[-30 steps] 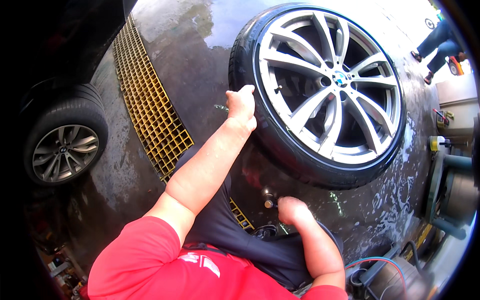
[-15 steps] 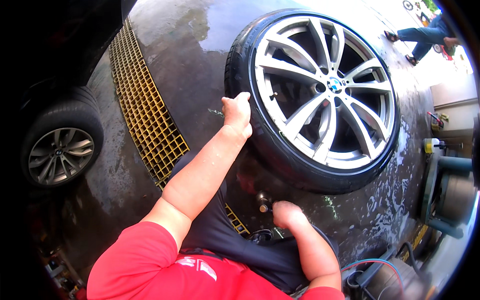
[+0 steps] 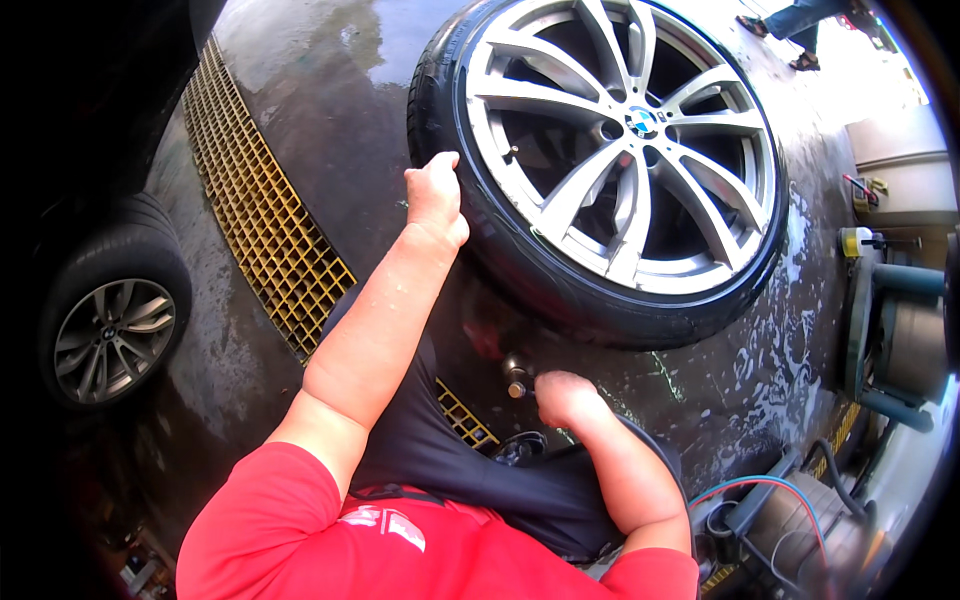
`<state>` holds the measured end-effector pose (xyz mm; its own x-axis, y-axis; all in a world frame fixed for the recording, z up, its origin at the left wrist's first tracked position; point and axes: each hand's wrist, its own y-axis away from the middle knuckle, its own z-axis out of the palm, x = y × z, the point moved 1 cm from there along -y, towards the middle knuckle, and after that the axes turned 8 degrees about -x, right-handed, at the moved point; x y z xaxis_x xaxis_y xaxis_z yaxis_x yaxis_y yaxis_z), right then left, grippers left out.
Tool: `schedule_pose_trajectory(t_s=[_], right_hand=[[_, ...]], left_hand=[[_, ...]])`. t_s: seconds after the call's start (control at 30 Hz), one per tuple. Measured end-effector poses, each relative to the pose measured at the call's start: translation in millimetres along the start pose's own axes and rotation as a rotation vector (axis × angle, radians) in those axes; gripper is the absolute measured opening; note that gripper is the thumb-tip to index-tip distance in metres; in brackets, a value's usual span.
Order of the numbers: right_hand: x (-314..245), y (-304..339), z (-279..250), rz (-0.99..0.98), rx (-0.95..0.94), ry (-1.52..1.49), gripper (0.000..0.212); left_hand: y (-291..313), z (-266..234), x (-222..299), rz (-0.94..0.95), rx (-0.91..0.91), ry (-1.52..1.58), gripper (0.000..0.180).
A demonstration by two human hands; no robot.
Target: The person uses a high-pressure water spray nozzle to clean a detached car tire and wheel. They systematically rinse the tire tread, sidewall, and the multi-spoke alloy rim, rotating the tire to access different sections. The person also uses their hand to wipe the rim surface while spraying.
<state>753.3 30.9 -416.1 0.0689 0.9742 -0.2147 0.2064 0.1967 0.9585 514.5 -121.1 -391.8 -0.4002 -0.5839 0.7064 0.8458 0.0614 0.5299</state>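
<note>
A large wheel with a silver double-spoke rim (image 3: 697, 203) and a black low-profile tire (image 3: 600, 318) leans in front of me. At its near left edge my left hand (image 3: 437, 200) grips the tire, thumb up; some of its fingers are hidden. Below the wheel my right hand (image 3: 567, 398) is closed round a tool with a round metal end (image 3: 516, 388). The fist hides most of this tool, so its exact kind cannot be told. The metal end points left, apart from the tire. A dark hose (image 3: 655, 450) curves past my right forearm.
A yellow floor grating (image 3: 255, 190) runs along the left, beside a dark vehicle's mounted wheel (image 3: 115, 335). To the right stand a blue-green machine frame (image 3: 862, 345) and red and blue hoses (image 3: 770, 482). The floor (image 3: 340, 130) is wet. Another person's legs (image 3: 795, 22) show at the top right.
The view has shifted, so the wheel and both hands sit higher and further left in the picture. Both hands keep their grips, and the wheel looks little changed in its lean.
</note>
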Motion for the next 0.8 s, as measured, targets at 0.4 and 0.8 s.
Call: schedule_pose_trajectory(t_s=[0.4, 0.8], right_hand=[[-0.6, 1.5, -0.7, 0.006, -0.003, 0.002, 0.026], [1.6, 2.7, 4.0, -0.01, 0.042, -0.013, 0.025]], left_hand=[[-7.1, -4.2, -3.4, 0.022, -0.048, 0.048, 0.027], [-5.1, -2.2, -2.5, -0.013, -0.08, 0.032, 0.025]])
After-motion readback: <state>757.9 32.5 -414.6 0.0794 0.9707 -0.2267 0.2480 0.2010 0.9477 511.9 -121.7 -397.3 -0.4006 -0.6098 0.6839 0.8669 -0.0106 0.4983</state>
